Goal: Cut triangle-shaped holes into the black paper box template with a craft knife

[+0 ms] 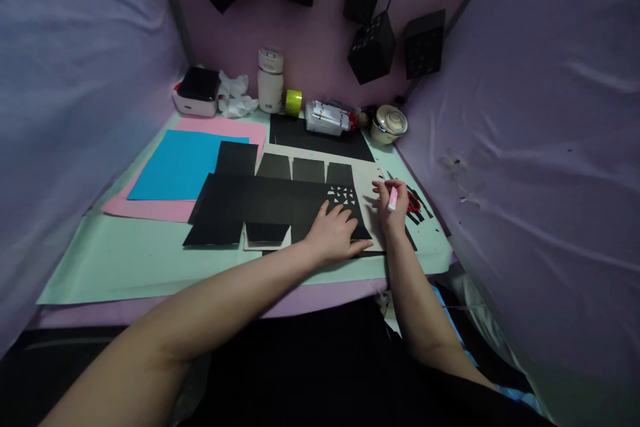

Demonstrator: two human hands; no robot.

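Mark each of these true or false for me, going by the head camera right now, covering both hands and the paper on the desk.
1. The left hand lies flat on the black cut-out sheet. True.
2. The right hand holds red scissors. False: it holds a small pink tool; the red scissors lie on the desk just beyond it.
3. A blue sheet lies on top of a pink sheet. True.
4. The yellow tape roll sits by the left hand. False: it stands at the back of the desk, beside the white bottle.
5. Small triangular holes are cut in the black sheet near the left hand's fingertips. True.
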